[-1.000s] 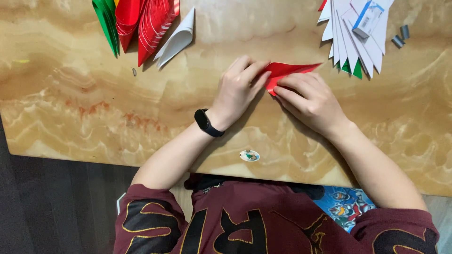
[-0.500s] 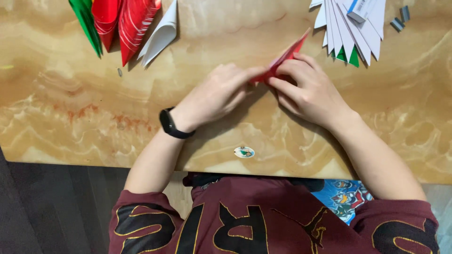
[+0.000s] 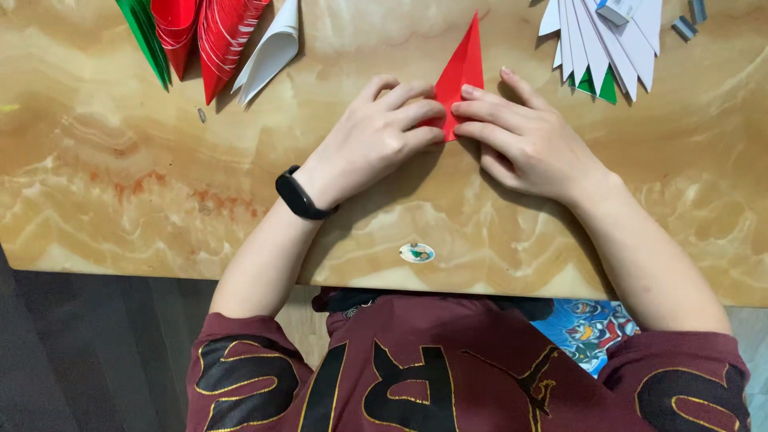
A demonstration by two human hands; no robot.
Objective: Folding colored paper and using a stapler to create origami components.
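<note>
A red paper triangle (image 3: 462, 72), sharply creased and pointing to twelve o'clock, lies flat on a glossy marbled tan table (image 3: 120, 176), its lower corner pinned under the fingertips of the left hand (image 3: 376, 140) and right hand (image 3: 524, 136), both pressing down with fingers extended, not closed around it. At ten o'clock lie folded green, red and white paper cones (image 3: 216, 32); at two o'clock, a fan of white folded sheets (image 3: 608, 40); at six o'clock, a small oval sticker (image 3: 417, 253).

Maroon short-sleeved shirt with black-and-gold lettering; black wristband (image 3: 302, 194) on left wrist.
</note>
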